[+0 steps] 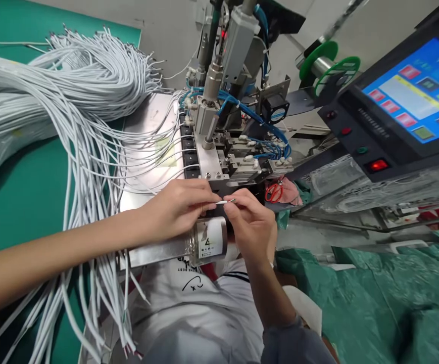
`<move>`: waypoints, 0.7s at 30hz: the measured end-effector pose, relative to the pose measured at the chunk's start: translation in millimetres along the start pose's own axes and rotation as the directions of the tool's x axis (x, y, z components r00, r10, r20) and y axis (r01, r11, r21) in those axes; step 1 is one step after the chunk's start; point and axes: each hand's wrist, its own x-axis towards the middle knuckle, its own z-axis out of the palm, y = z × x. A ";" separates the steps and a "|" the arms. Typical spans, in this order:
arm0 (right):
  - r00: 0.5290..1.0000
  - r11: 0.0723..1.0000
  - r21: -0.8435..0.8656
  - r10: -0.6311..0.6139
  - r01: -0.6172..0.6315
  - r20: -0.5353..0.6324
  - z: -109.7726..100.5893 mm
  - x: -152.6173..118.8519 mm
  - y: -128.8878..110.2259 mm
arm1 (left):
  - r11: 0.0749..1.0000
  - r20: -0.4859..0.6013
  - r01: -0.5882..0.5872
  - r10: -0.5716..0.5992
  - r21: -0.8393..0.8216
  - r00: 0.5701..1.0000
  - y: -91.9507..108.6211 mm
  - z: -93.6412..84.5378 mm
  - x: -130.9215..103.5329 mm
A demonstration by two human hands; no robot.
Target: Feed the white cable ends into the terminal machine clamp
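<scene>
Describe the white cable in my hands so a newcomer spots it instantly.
Find the metal machine, left of the blue screen. On its near side, the left hand and right hand meet, a white cable end between their fingertips. Unlike the thick white bundle over the green table, this one is pinched in the fingers.

The screen (412, 96) runs past the right edge.

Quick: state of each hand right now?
Left hand: closed, pinching a white cable close to its end.
Right hand: closed, thumb and forefinger pinching the tip of that same cable.
</scene>
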 end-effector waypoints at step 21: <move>0.997 0.993 -0.105 -0.057 0.052 -0.043 2.6 -3.4 2.8 | 0.997 -0.019 -0.061 0.062 0.046 0.998 -3.3 11.7 -4.5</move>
